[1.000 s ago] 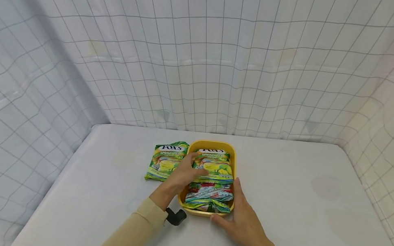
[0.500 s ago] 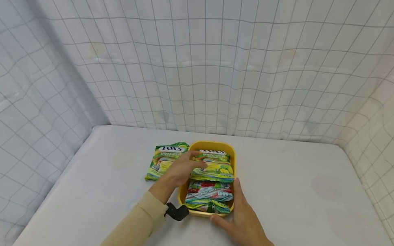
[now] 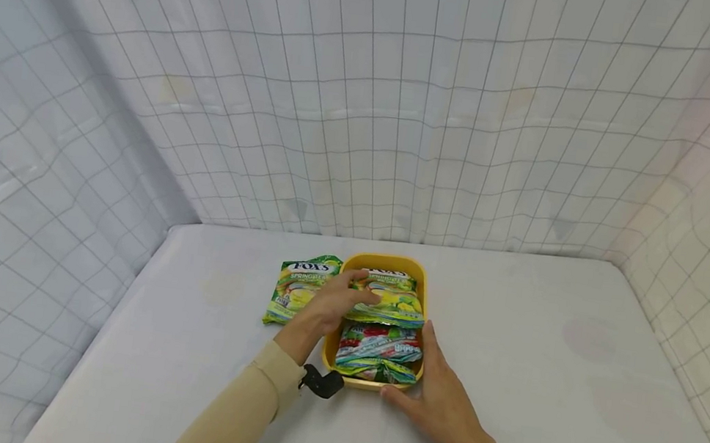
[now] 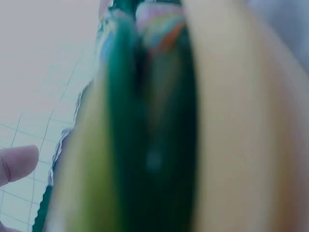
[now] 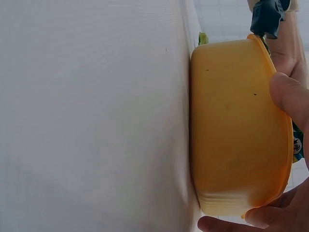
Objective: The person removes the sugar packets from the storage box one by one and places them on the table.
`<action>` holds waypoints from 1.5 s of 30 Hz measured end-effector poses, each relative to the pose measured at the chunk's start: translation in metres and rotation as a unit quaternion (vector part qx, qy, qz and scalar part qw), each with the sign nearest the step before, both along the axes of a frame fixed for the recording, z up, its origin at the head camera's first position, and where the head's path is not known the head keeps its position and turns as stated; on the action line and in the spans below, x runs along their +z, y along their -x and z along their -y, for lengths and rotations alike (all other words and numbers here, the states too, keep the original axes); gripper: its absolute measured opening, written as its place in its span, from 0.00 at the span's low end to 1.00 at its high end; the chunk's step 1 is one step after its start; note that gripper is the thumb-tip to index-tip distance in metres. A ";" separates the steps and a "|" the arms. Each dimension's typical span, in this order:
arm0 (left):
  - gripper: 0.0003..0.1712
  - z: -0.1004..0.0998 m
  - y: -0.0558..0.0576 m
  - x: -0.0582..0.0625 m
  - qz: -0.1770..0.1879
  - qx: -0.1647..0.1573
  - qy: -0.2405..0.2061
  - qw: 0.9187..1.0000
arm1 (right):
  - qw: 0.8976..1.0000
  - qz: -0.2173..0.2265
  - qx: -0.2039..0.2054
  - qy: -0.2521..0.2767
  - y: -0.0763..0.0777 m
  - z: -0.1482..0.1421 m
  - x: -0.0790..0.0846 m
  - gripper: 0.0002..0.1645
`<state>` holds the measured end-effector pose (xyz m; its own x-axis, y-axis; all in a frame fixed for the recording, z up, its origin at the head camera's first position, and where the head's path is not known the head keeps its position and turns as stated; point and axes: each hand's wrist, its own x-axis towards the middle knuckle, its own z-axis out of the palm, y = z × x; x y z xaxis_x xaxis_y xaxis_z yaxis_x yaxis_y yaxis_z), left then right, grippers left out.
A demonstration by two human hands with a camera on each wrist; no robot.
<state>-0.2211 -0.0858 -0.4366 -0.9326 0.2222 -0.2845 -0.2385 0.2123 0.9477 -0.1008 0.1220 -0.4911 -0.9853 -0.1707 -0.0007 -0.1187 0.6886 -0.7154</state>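
Observation:
A yellow container [image 3: 387, 262] stands on the white table with several candy bags inside. A green FOX'S Spring Tea candy bag [image 3: 394, 302] lies in its far half, and a red and blue candy bag [image 3: 373, 343] lies nearer. My left hand [image 3: 333, 302] reaches over the left rim, its fingers extended and touching the Spring Tea bag. Dark green and yellow wrapper, badly blurred, fills the left wrist view, where a thumb [image 4: 19, 163] shows apart from it. My right hand [image 3: 440, 398] holds the container's near right corner, thumb at the near rim and fingers along the right wall.
Another FOX'S Spring Tea candy bag [image 3: 296, 292] lies on the table just left of the container, partly behind my left hand. The white table [image 3: 531, 361] extends to both sides. White gridded cloth [image 3: 404, 146] hangs behind and along the sides.
My left hand has shifted slightly away from me, and the Spring Tea bag in the container has slid a little toward the far side. The right hand and container stay put.

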 end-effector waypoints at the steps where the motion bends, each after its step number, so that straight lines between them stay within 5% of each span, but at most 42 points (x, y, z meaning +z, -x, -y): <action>1: 0.42 0.000 0.001 -0.001 0.000 0.000 -0.003 1.000 | 1.000 -0.004 0.000 0.000 0.000 0.000 0.000 0.76; 14: 0.42 -0.004 0.004 -0.015 0.027 -0.003 -0.103 0.994 | 1.000 -0.010 -0.001 0.007 0.001 0.000 0.001 0.75; 23: 0.35 -0.008 0.005 -0.019 0.021 0.030 -0.086 0.996 | 1.000 -0.009 0.003 0.007 0.002 -0.001 0.001 0.75; 45: 0.36 -0.004 -0.006 -0.016 -0.002 0.029 -0.071 0.997 | 1.000 -0.005 0.002 0.003 0.002 -0.001 -0.001 0.76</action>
<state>-0.2148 -0.0814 -0.4523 -0.9458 0.2064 -0.2509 -0.2433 0.0615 0.9680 -0.1031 0.1228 -0.4917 -0.9845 -0.1752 0.0109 -0.1296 0.6834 -0.7185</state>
